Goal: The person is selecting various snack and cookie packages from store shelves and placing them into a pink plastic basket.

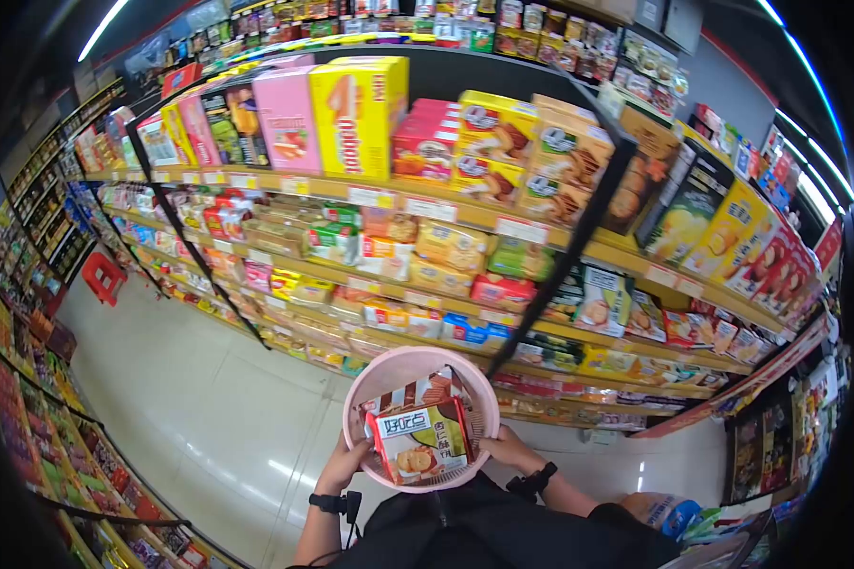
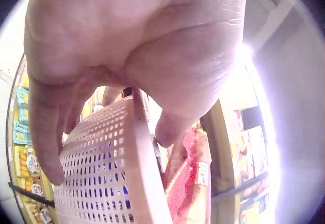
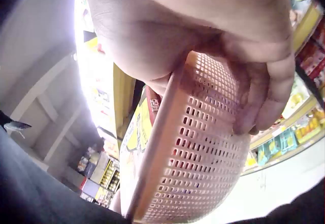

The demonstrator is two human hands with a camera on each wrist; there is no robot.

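Pink perforated round basket [image 1: 417, 356], tilted toward the wearer. Rim gripped by left hand [image 1: 343, 463] at 8 o'clock and right hand [image 1: 509, 448] at 4. Inside, red-edged biscuit box [image 1: 419, 440] lies face up, with second box [image 1: 416, 391] behind it at 12.

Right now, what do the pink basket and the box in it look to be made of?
The pink basket: likely moulded plastic, matte; its wall is a grid of small regular holes under a smooth rim. The box: probably printed cardboard, slightly glossy; flat faces, crisp folded edges.
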